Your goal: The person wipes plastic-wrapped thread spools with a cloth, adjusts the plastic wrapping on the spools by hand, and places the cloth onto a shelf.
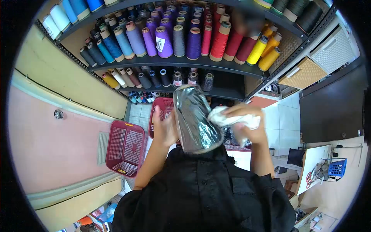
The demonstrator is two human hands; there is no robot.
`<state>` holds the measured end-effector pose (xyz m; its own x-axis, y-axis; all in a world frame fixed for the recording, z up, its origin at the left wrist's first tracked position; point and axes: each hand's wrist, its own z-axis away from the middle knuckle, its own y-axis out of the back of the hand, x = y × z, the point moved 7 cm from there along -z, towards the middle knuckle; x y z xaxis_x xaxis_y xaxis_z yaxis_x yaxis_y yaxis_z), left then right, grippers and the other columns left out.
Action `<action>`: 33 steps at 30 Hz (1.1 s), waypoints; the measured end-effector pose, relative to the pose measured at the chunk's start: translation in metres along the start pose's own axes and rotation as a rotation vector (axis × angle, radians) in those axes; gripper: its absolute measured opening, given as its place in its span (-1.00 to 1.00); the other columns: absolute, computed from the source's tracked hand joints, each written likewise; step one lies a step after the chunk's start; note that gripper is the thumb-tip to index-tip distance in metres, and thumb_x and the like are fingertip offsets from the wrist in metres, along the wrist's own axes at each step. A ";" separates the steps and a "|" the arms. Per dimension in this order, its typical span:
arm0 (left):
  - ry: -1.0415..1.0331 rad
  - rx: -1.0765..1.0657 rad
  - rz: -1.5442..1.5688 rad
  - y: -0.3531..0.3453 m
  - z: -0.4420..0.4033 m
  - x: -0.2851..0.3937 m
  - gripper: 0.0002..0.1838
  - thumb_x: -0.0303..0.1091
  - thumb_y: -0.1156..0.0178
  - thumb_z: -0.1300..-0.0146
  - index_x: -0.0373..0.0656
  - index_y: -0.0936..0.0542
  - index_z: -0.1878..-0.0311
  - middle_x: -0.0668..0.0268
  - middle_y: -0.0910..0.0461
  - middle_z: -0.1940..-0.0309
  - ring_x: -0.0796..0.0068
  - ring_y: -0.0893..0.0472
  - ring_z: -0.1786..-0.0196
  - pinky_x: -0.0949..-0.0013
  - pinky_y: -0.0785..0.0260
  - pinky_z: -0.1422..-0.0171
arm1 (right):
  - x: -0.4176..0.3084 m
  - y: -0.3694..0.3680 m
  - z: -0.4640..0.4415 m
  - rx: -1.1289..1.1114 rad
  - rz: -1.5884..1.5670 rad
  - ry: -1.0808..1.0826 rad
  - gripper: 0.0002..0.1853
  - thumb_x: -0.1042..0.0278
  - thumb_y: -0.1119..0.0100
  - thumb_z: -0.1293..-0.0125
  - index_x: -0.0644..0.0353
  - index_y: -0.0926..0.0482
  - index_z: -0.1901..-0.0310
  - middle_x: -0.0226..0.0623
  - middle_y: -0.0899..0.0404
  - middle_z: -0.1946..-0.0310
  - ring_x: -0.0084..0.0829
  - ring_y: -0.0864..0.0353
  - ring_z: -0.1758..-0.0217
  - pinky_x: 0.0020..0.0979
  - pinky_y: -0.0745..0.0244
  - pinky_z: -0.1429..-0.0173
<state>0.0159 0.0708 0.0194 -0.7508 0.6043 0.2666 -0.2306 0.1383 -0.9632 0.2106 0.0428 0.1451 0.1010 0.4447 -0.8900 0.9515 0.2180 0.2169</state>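
A large dark thread cone (pixel 195 120) in shiny clear plastic wrap is held tilted in front of my chest. My left hand (pixel 167 127) supports it from the left side, thumb pointing up and the other fingers hidden behind it. My right hand (pixel 249 121) is closed around a crumpled white cloth (pixel 228 117), which touches the right side of the wrapped cone. Motion blurs the right fingers a little.
Ahead is a black shelf (pixel 174 62) packed with thread cones in many colours. Red plastic baskets (pixel 143 149) stand on the floor at left. A pink door (pixel 58 139) is at far left. On the right, a white table (pixel 315 170) carries red scissors (pixel 309 179) and a blue basket (pixel 337 167).
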 end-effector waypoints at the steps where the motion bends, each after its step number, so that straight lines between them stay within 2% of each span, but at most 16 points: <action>1: -0.007 0.064 -0.157 0.003 0.003 0.002 0.04 0.53 0.23 -0.13 -0.18 -0.07 -0.43 0.04 -0.14 -0.39 0.17 -0.29 -0.35 0.07 -0.26 -0.31 | -0.001 0.017 0.004 0.156 -0.090 -0.016 -0.72 0.32 -0.19 -0.02 0.35 -0.65 0.28 0.00 -0.66 0.19 -0.18 -0.66 0.10 -0.27 -0.48 -0.07; 4: -0.098 0.118 -0.222 0.022 0.001 -0.010 0.13 0.61 0.18 -0.04 -0.15 -0.04 -0.45 0.01 -0.23 -0.33 0.04 -0.38 -0.28 -0.01 -0.33 -0.27 | -0.020 0.034 0.006 0.231 -0.061 0.044 -0.68 0.28 -0.17 0.02 0.37 -0.64 0.29 0.07 -0.65 0.17 -0.17 -0.66 0.14 -0.28 -0.49 -0.02; 5: 0.114 -0.311 0.004 0.009 -0.007 -0.028 0.16 0.64 0.14 0.03 -0.08 -0.04 -0.46 0.02 -0.27 -0.29 0.02 -0.45 -0.19 -0.04 -0.37 -0.22 | -0.021 0.029 0.006 0.176 -0.052 0.052 -0.67 0.27 -0.18 0.03 0.36 -0.65 0.28 0.07 -0.65 0.18 -0.17 -0.66 0.13 -0.29 -0.49 0.00; 7: 0.177 -0.236 0.146 0.006 -0.010 -0.047 0.09 0.62 0.16 0.00 -0.01 -0.09 -0.44 0.06 -0.33 -0.25 0.04 -0.50 -0.12 -0.06 -0.41 -0.17 | -0.022 0.015 0.002 0.038 0.017 0.075 -0.65 0.23 -0.21 0.05 0.30 -0.67 0.25 0.02 -0.66 0.19 -0.19 -0.67 0.12 -0.32 -0.49 0.03; 10: 0.085 0.132 -0.237 0.017 0.004 -0.051 -0.08 0.49 0.32 -0.20 -0.04 -0.12 -0.42 0.07 -0.29 -0.29 0.03 -0.48 -0.16 -0.08 -0.41 -0.18 | -0.021 -0.010 -0.009 0.010 -0.028 0.106 -0.74 0.40 -0.23 -0.05 0.31 -0.66 0.20 0.00 -0.60 0.01 -0.21 -0.62 -0.02 -0.29 -0.47 -0.09; 12: 0.129 0.158 -0.096 0.015 -0.002 -0.063 -0.08 0.48 0.36 -0.22 -0.07 -0.12 -0.42 0.06 -0.30 -0.28 0.06 -0.48 -0.18 -0.01 -0.40 -0.21 | -0.001 -0.022 -0.019 0.097 0.035 -0.005 -0.69 0.39 -0.19 -0.04 0.36 -0.65 0.18 0.11 -0.50 -0.09 -0.12 -0.55 -0.12 -0.23 -0.42 -0.18; 13: 0.116 0.174 -0.079 0.019 -0.004 -0.063 -0.09 0.48 0.36 -0.22 -0.09 -0.15 -0.40 0.06 -0.34 -0.25 0.07 -0.48 -0.18 0.00 -0.39 -0.23 | 0.010 -0.035 -0.024 0.016 0.084 -0.024 -0.71 0.40 -0.23 -0.06 0.29 -0.65 0.14 0.03 -0.46 -0.15 -0.14 -0.52 -0.16 -0.22 -0.39 -0.22; 16: 0.137 0.237 0.045 0.040 -0.003 -0.063 -0.10 0.45 0.33 -0.23 -0.14 -0.25 -0.34 0.06 -0.41 -0.19 0.09 -0.46 -0.19 0.02 -0.35 -0.27 | 0.030 -0.077 -0.008 -0.204 0.235 0.048 -0.71 0.36 -0.32 0.00 0.13 -0.67 0.17 -0.28 -0.65 0.06 -0.24 -0.64 0.03 -0.30 -0.48 -0.05; 18: 0.163 0.018 0.225 0.046 -0.004 -0.063 -0.13 0.43 0.28 -0.24 -0.17 -0.30 -0.31 0.06 -0.44 -0.16 0.11 -0.50 -0.15 0.01 -0.36 -0.25 | 0.018 -0.091 0.008 -0.353 0.174 0.049 -0.70 0.34 -0.35 0.03 0.08 -0.68 0.18 -0.37 -0.69 0.15 -0.29 -0.67 0.10 -0.33 -0.52 0.06; 20: 0.003 0.172 0.105 0.046 -0.001 -0.054 -0.15 0.41 0.29 -0.26 -0.16 -0.31 -0.30 0.04 -0.45 -0.15 0.10 -0.54 -0.09 0.03 -0.43 -0.18 | 0.007 -0.101 0.025 -0.508 0.002 0.016 -0.68 0.37 -0.37 0.07 0.11 -0.68 0.19 -0.33 -0.68 0.11 -0.30 -0.67 0.09 -0.34 -0.54 0.01; 23: -0.007 0.076 0.025 0.037 -0.005 -0.050 -0.16 0.40 0.31 -0.28 -0.15 -0.28 -0.32 0.08 -0.44 -0.17 0.11 -0.57 -0.04 0.11 -0.49 -0.11 | -0.008 -0.094 0.029 -0.623 -0.216 -0.027 -0.70 0.44 -0.32 0.02 0.12 -0.67 0.16 -0.27 -0.67 0.12 -0.27 -0.67 0.08 -0.30 -0.53 -0.04; 24: 0.028 0.054 0.024 0.034 -0.006 -0.051 -0.15 0.40 0.31 -0.28 -0.16 -0.26 -0.33 0.10 -0.44 -0.18 0.11 -0.57 -0.04 0.13 -0.50 -0.10 | -0.009 -0.086 0.025 -0.625 -0.220 -0.027 -0.70 0.44 -0.32 0.02 0.12 -0.67 0.16 -0.27 -0.67 0.12 -0.27 -0.67 0.08 -0.30 -0.53 -0.04; 26: 0.068 0.013 0.027 0.028 -0.005 -0.051 -0.14 0.40 0.33 -0.28 -0.16 -0.25 -0.34 0.11 -0.42 -0.20 0.10 -0.57 -0.03 0.11 -0.50 -0.09 | -0.008 -0.053 0.003 -0.344 -0.258 0.019 -0.71 0.44 -0.30 -0.01 0.16 -0.67 0.15 -0.21 -0.66 0.09 -0.27 -0.66 0.04 -0.29 -0.51 -0.09; 28: 0.129 0.089 -0.012 0.022 0.000 -0.055 -0.10 0.45 0.34 -0.23 -0.15 -0.26 -0.34 0.06 -0.40 -0.20 0.10 -0.51 -0.12 0.08 -0.46 -0.16 | 0.010 -0.030 -0.016 0.005 -0.062 0.052 -0.72 0.44 -0.29 -0.03 0.20 -0.67 0.15 -0.15 -0.64 0.06 -0.27 -0.64 0.00 -0.28 -0.49 -0.12; 30: 0.182 0.042 -0.015 0.016 0.001 -0.058 -0.09 0.47 0.34 -0.21 -0.15 -0.27 -0.33 0.04 -0.40 -0.19 0.09 -0.48 -0.16 0.08 -0.44 -0.18 | 0.028 -0.049 -0.019 -0.027 0.116 0.005 -0.73 0.42 -0.29 -0.02 0.18 -0.67 0.17 -0.14 -0.62 0.02 -0.27 -0.64 -0.02 -0.29 -0.45 -0.15; 33: 0.054 0.256 0.157 0.033 -0.005 -0.050 -0.11 0.45 0.33 -0.23 -0.16 -0.31 -0.30 0.06 -0.42 -0.17 0.06 -0.53 -0.08 0.05 -0.48 -0.11 | 0.028 -0.079 0.002 -0.178 0.070 0.047 -0.69 0.50 -0.25 0.08 0.15 -0.69 0.20 -0.25 -0.63 0.00 -0.31 -0.65 0.05 -0.31 -0.47 -0.06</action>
<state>0.0491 0.0493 -0.0263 -0.7574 0.6443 0.1062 -0.2681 -0.1586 -0.9502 0.1386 0.0360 0.1025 0.1473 0.5036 -0.8513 0.8760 0.3333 0.3488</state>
